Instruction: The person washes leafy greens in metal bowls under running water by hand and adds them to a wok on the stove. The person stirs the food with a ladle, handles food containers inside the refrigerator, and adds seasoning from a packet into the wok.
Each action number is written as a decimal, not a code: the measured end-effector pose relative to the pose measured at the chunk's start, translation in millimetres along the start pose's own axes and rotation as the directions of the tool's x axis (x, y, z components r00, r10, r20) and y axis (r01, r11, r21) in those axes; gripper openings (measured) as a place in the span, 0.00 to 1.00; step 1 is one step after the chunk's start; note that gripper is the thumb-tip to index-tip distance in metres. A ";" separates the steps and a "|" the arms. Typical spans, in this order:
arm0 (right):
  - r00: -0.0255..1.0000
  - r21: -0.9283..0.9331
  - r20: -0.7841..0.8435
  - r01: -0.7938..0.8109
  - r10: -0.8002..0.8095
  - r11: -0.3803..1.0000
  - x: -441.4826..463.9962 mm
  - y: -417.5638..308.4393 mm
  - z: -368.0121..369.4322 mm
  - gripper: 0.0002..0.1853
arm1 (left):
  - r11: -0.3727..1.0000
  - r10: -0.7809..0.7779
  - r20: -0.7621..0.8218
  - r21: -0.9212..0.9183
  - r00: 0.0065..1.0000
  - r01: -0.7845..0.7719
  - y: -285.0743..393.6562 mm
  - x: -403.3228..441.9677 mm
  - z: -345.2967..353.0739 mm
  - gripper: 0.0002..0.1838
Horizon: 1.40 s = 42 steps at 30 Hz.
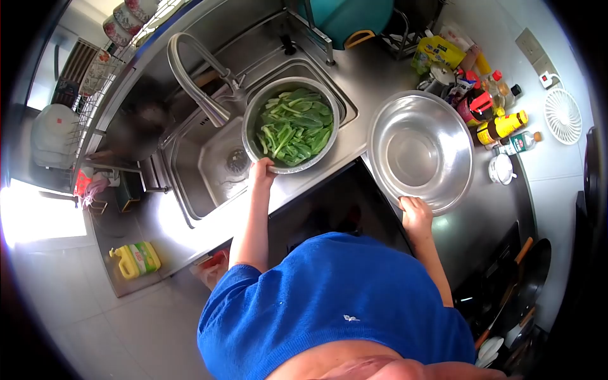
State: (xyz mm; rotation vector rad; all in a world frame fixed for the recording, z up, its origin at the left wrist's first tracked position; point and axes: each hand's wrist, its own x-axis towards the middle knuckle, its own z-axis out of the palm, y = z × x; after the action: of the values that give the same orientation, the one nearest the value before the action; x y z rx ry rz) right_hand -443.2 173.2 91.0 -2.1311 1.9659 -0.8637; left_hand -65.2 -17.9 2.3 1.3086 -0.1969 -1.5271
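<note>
My left hand (261, 172) is closed on the near rim of a metal basin (248, 130) that sits over the right part of the sink. Green leafy vegetables (294, 125) fill this basin. With my right hand (415, 212) I grip the near rim of a wider, shiny steel bowl (411, 155), which has nothing inside. That bowl rests at the corner of the counter, right of the sink. The fingertips of both hands are partly hidden by the rims.
A curved faucet (197, 95) arches over the sink (209, 171). Sauce bottles (500, 126) and jars crowd the right wall below a white fan (562, 116). A yellow detergent jug (136, 259) stands at the left. Pans (529, 285) are at lower right, a dish rack (95, 107) upper left.
</note>
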 end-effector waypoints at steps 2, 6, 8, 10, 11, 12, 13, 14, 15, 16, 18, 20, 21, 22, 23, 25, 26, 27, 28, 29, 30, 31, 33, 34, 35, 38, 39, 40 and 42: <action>0.999 -0.013 0.030 0.021 -0.020 1.000 10.6 -6.6 7.1 0.03 | 0.998 0.038 0.037 0.038 0.999 -0.039 3.6 28.9 1.3 0.18; 0.992 -0.040 0.093 0.086 -0.082 0.995 40.8 -14.7 13.2 0.03 | 0.995 -0.013 0.044 0.099 0.999 0.009 10.1 64.1 16.2 0.25; 0.991 -0.066 0.109 0.086 -0.079 0.994 51.6 -11.4 18.1 0.03 | 0.993 -0.011 0.040 0.115 0.999 0.006 3.0 82.1 18.6 0.27; 0.991 -0.073 0.129 0.027 -0.018 0.997 58.9 -5.1 20.6 0.04 | 0.999 0.005 0.028 0.045 1.000 -0.007 -4.5 91.1 26.9 0.28; 0.990 -0.074 0.142 0.034 -0.024 0.997 64.1 -0.5 18.0 0.04 | 1.000 -0.006 0.027 0.012 1.000 0.006 -7.2 93.6 32.2 0.28; 0.986 -0.138 0.167 0.047 -0.023 0.989 69.6 2.7 12.2 0.06 | 1.000 -0.023 0.024 0.004 0.999 0.023 -10.0 95.6 35.9 0.28; 0.981 -0.200 0.195 0.063 -0.023 0.978 74.5 5.2 5.4 0.09 | 0.999 -0.041 0.019 -0.006 0.999 0.041 -11.7 95.1 40.8 0.28; 0.966 -0.279 0.253 0.017 0.057 0.960 77.5 5.7 -1.5 0.12 | 0.999 -0.054 0.004 -0.006 0.999 0.054 -17.3 99.8 42.3 0.26; 0.943 -0.355 0.307 -0.015 0.132 0.935 80.5 6.4 -8.1 0.14 | 0.998 -0.063 -0.017 -0.010 0.998 0.062 -22.6 104.4 43.0 0.24; 0.902 -0.396 0.375 -0.054 0.215 0.917 83.8 8.7 -15.2 0.23 | 0.999 -0.034 -0.076 -0.023 0.997 0.032 -33.0 109.9 43.5 0.22; 0.835 -0.419 0.437 -0.139 0.333 0.897 99.4 -8.9 -31.1 0.33 | 0.997 -0.070 -0.118 -0.046 0.990 0.065 -40.1 112.6 44.0 0.23; 0.791 -0.391 0.500 -0.157 0.353 0.907 127.0 -33.9 -39.1 0.36 | 0.997 -0.080 -0.177 -0.032 0.981 0.075 -36.4 104.9 51.8 0.26; 0.780 -0.275 0.531 -0.211 0.331 0.938 138.6 -41.5 -40.2 0.35 | 0.998 -0.051 -0.183 -0.047 0.982 0.043 -35.2 99.8 57.4 0.26; 0.769 -0.166 0.554 -0.272 0.318 0.948 149.3 -50.1 -42.7 0.35 | 0.997 -0.061 -0.184 -0.051 0.981 0.053 -38.3 100.3 55.0 0.26; 0.793 -0.011 0.568 -0.260 0.220 0.966 169.7 -62.4 -40.1 0.31 | 0.993 -0.112 -0.222 -0.054 0.969 0.102 -42.4 103.0 53.3 0.28; 0.844 0.145 0.534 -0.156 0.056 0.977 205.1 -74.0 -14.5 0.23 | 0.985 -0.093 -0.180 -0.159 0.979 0.064 -61.6 117.6 47.9 0.32; 0.852 0.171 0.523 -0.098 -0.006 0.980 226.0 -82.5 4.2 0.20 | 0.988 -0.100 -0.195 -0.133 0.976 0.074 -62.5 118.2 45.4 0.34; 0.838 0.220 0.540 -0.056 -0.074 0.974 251.8 -95.5 22.7 0.17 | 0.991 -0.107 -0.214 -0.104 0.971 0.086 -62.2 117.2 43.3 0.36; 0.840 0.310 0.513 0.007 -0.174 0.951 272.1 -95.9 54.7 0.16 | 0.985 -0.115 -0.229 -0.153 0.966 0.081 -62.1 115.3 41.9 0.37; 0.793 0.366 0.583 -0.063 -0.176 0.929 295.9 -100.2 83.4 0.16 | 0.977 -0.121 -0.246 -0.201 0.962 0.071 -59.8 114.7 40.3 0.38; 0.799 0.361 0.554 0.024 -0.235 0.932 311.3 -92.0 128.3 0.17 | 0.976 -0.128 -0.241 -0.203 0.962 0.079 -56.3 112.6 40.3 0.39; 0.762 0.211 0.614 0.094 -0.207 0.973 327.0 -92.2 163.9 0.19 | 0.978 -0.119 -0.244 -0.198 0.962 0.071 -51.6 109.6 40.6 0.39; 0.649 0.109 0.738 0.155 -0.184 0.982 354.8 -86.0 232.6 0.33 | 0.977 -0.143 -0.204 -0.184 0.968 0.106 -48.0 102.8 43.1 0.36; 0.653 0.110 0.734 0.155 -0.185 0.982 354.7 -85.3 252.6 0.33 | 0.975 -0.108 -0.133 -0.206 0.985 0.079 -56.3 107.7 36.4 0.32; 0.688 -0.015 0.724 0.093 -0.053 0.996 357.6 -84.4 270.3 0.40 | 0.977 -0.100 -0.126 -0.202 0.987 0.073 -51.2 103.1 32.3 0.32; 0.639 -0.202 0.757 0.029 0.137 0.979 340.9 -83.4 314.6 0.55 | 0.922 -0.337 0.085 -0.170 0.938 0.347 -27.2 72.8 24.7 0.24; 0.633 -0.261 0.763 0.118 0.130 0.958 328.7 -97.9 310.1 0.52 | 0.945 -0.326 0.023 0.039 0.945 0.325 -18.9 60.2 24.0 0.22; 0.632 -0.267 0.761 0.102 0.144 0.958 323.9 -96.0 314.1 0.52 | 0.920 -0.305 -0.033 0.250 0.952 0.303 -11.6 54.7 24.8 0.22; 0.551 -0.173 0.830 0.399 -0.085 0.900 310.2 -86.1 324.6 0.41 | 0.903 -0.153 -0.111 0.388 0.982 0.185 -9.7 54.2 33.8 0.22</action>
State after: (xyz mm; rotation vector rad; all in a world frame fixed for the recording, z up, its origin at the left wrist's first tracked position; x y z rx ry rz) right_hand -214.2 -200.7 -38.8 -2.3638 1.3683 0.4989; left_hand -88.6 -71.8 -24.7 1.7421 -0.3665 -1.6335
